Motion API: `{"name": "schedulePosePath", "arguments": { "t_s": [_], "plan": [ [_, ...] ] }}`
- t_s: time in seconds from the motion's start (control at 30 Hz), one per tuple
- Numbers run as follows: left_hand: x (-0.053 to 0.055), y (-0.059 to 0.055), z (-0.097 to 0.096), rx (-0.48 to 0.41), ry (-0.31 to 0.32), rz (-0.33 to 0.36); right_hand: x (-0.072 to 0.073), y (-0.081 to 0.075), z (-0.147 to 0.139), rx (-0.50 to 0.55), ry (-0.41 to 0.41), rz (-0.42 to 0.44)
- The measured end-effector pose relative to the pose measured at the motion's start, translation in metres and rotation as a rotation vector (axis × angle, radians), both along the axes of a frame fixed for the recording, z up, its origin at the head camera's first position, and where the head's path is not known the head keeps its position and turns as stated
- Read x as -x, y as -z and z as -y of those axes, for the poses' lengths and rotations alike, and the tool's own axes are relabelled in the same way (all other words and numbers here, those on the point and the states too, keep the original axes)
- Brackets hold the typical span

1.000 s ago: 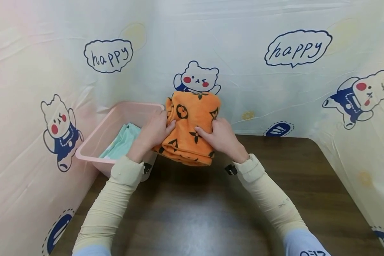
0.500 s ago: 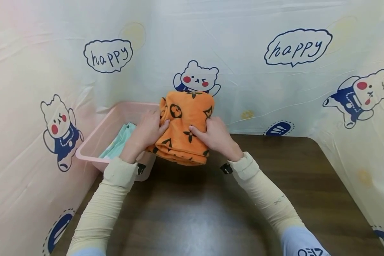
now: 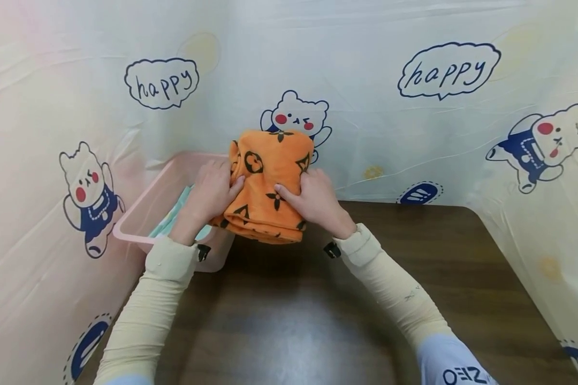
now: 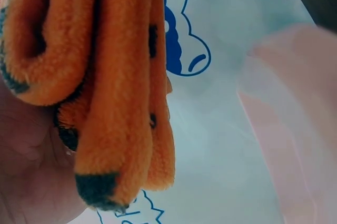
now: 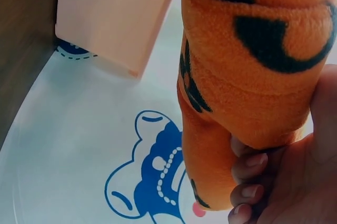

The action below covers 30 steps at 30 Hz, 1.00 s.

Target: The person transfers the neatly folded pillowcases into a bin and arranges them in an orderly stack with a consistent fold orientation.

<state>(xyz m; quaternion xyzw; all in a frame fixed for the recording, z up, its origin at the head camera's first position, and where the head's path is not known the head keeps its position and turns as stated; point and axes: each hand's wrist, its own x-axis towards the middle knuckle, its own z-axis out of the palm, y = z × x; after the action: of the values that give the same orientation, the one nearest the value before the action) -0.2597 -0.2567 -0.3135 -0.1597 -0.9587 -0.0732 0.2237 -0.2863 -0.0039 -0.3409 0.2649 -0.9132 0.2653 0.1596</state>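
Both hands hold a folded orange fleece blanket (image 3: 270, 182) with a dark flower and letter pattern, raised beside and partly over the pink basin's right side. My left hand (image 3: 212, 190) grips its left edge, thumb on the front face. My right hand (image 3: 318, 198) grips the right edge, its thumb also on the front. In the left wrist view the blanket's thick folded layers (image 4: 121, 92) hang by the palm. The right wrist view shows fingers (image 5: 250, 192) curled under the blanket's lower folds. A mint-green folded cloth (image 3: 173, 214) lies in the basin, partly hidden by my left hand.
The pink plastic basin (image 3: 142, 211) stands at the back left of the dark wooden table (image 3: 289, 321). A pale printed curtain (image 3: 366, 133) with bear drawings encloses the table at the back and sides.
Both hands have carried the orange blanket to the left and slightly upward, toward the basin. The left hand now covers more of the basin and the green cloth.
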Motion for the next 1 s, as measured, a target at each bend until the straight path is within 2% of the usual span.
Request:
{"name": "schedulePosePath", "arguments": {
  "t_s": [0.2,0.33,0.73,1.0],
  "plan": [
    [0.000,0.000,0.007,0.023,-0.010,-0.072,0.003,-0.001,0.009,-0.026,0.005,-0.021],
    [0.002,0.000,0.010,0.032,-0.013,-0.103,0.006,-0.002,0.013,-0.017,0.003,-0.001],
    [0.000,-0.005,0.020,0.053,-0.058,-0.030,0.006,-0.006,0.022,-0.031,-0.017,0.030],
    [0.001,-0.010,0.032,0.043,-0.026,-0.039,0.008,-0.010,0.032,0.002,-0.050,0.051]
  ]
}}
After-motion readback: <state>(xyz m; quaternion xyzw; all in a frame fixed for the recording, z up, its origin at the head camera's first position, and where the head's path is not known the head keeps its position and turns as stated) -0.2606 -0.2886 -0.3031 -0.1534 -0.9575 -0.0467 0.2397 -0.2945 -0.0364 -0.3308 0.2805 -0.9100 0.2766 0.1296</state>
